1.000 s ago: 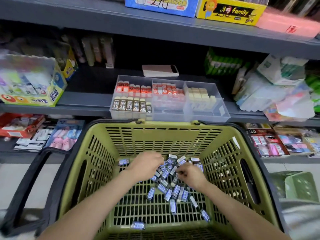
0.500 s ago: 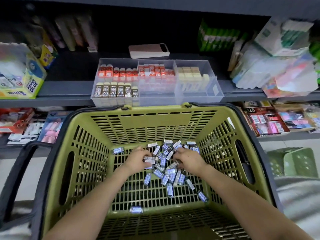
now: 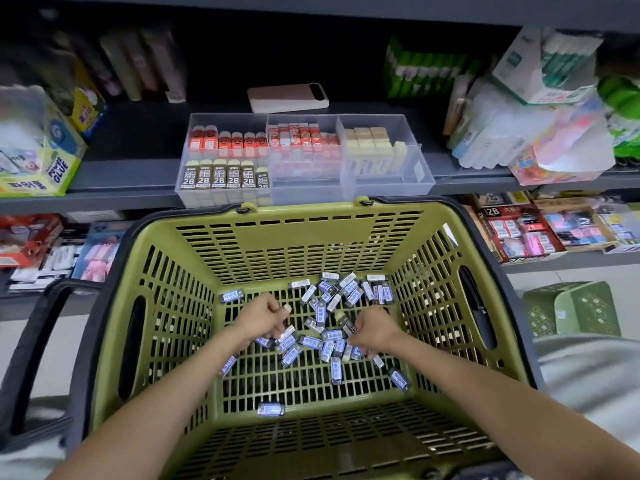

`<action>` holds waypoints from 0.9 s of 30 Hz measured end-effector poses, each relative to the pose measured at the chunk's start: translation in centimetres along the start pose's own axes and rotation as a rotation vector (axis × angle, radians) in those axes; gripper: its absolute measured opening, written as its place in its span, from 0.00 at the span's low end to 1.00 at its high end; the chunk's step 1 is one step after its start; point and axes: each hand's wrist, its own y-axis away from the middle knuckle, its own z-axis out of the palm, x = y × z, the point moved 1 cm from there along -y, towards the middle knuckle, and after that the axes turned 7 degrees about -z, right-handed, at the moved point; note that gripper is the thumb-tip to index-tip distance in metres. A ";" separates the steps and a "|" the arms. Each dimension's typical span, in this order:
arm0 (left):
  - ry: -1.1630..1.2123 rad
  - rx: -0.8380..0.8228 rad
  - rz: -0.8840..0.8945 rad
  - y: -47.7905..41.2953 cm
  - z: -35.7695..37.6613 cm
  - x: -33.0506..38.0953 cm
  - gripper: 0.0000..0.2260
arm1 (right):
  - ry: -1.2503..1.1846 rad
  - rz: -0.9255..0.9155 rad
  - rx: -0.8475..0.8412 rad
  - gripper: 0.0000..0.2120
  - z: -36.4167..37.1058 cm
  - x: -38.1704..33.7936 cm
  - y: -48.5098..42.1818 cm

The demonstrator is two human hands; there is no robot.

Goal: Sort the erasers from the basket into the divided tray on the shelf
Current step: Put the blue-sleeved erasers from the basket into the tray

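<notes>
Several small erasers in blue-and-white sleeves (image 3: 332, 299) lie scattered on the floor of the green basket (image 3: 301, 237). My left hand (image 3: 259, 318) is down in the pile with fingers curled round erasers; a pale eraser end shows at its fingertips. My right hand (image 3: 375, 329) grips a dark-sleeved eraser (image 3: 348, 325) and has its fingers curled over others. On the shelf behind the basket stands the clear divided tray (image 3: 420, 174), holding red-sleeved, 2B and plain cream erasers in separate compartments. Its front middle and front right compartments look bare.
A pink-white flat device (image 3: 287, 97) lies behind the tray. A glue box (image 3: 38, 161) stands at the left, plastic-wrapped packs (image 3: 526, 133) at the right. Lower shelves hold stationery boxes (image 3: 533, 230). The basket's black handle (image 3: 31, 341) hangs left; a green crate (image 3: 571, 308) sits on the floor.
The view tilted downward, so the basket fills more of it. Both hands drew back from the far heap toward me and closed on erasers.
</notes>
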 end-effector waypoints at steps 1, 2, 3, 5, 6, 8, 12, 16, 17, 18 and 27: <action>0.140 -0.039 -0.033 0.4 0.0 0.2 0.06 | 0.055 -0.009 0.010 0.06 0.2 -0.2 0.1; 0.253 -0.084 -0.066 0.7 0.1 0.5 0.09 | 0.100 -0.023 0.033 0.06 0.5 -0.4 0.1; 0.341 -0.128 -0.098 1.0 0.3 0.7 0.11 | 0.133 -0.045 0.069 0.08 0.8 -0.7 0.1; 0.499 -0.180 -0.165 1.7 0.7 1.2 0.12 | 0.197 -0.087 0.133 0.16 1.2 -1.2 -0.1; 0.580 -0.192 -0.201 2.0 0.9 1.4 0.12 | 0.235 -0.102 0.145 0.17 1.3 -1.5 -0.2; 0.701 -0.210 -0.241 2.5 1.1 1.8 0.10 | 0.259 -0.110 0.141 0.14 1.3 -1.8 -0.2; 0.784 -0.246 -0.245 3.3 0.9 2.2 0.05 | 0.223 -0.128 0.139 0.09 1.6 -1.3 -0.1; 0.721 -0.249 -0.220 3.9 1.0 2.0 0.08 | -0.013 -0.053 0.119 0.06 0.4 -1.7 0.4; 0.691 -0.259 -0.214 4.2 1.1 2.1 0.09 | -0.143 -0.037 0.121 0.05 -0.4 -2.0 0.7; 0.668 -0.279 -0.212 4.5 1.1 2.3 0.10 | -0.299 -0.038 0.124 0.03 -1.2 -2.6 1.0; 0.704 -0.385 0.046 7.7 -0.3 5.8 0.12 | -0.780 -0.470 0.144 0.05 -4.7 -9.9 5.2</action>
